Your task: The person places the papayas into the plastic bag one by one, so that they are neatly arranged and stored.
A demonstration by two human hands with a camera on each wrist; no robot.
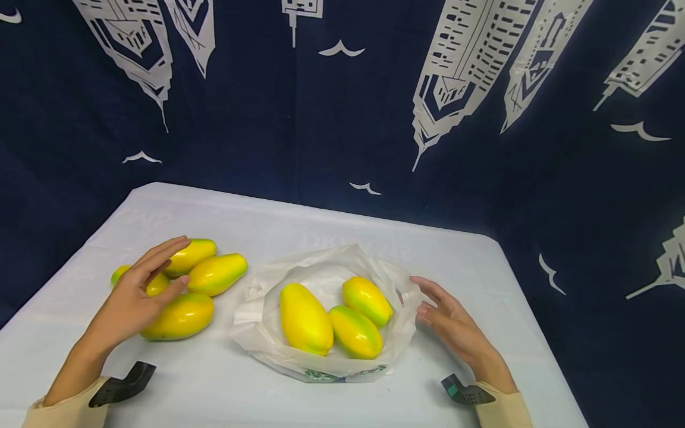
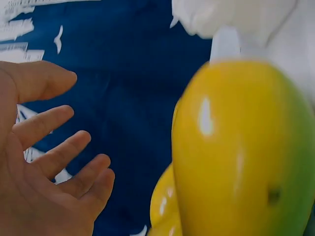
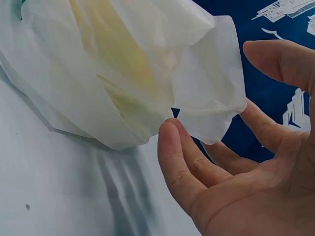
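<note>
Three yellow-green mangoes (image 1: pixel 305 320) lie inside a translucent white plastic bag (image 1: pixel 247 319) whose mouth is spread wide. At the left, a loose group of several more mangoes (image 1: pixel 218 274) lies on the white cloth. Over this group hovers my left hand (image 1: pixel 135 304), fingers spread and palm empty; in the left wrist view a mango (image 2: pixel 241 147) looms large beside the fingers. My right hand (image 1: pixel 455 327) is at the bag's right side. In the right wrist view its loosely bent fingertips (image 3: pixel 170 140) are right at the bag's edge (image 3: pixel 211 105), with thumb apart.
The white cloth (image 1: pixel 203 386) covers a table with its back edge near a dark blue curtain (image 1: pixel 342 119) printed with white buildings and birds. Black wrist devices (image 1: pixel 123 384) are worn on both forearms. Green print shows on the bag's front.
</note>
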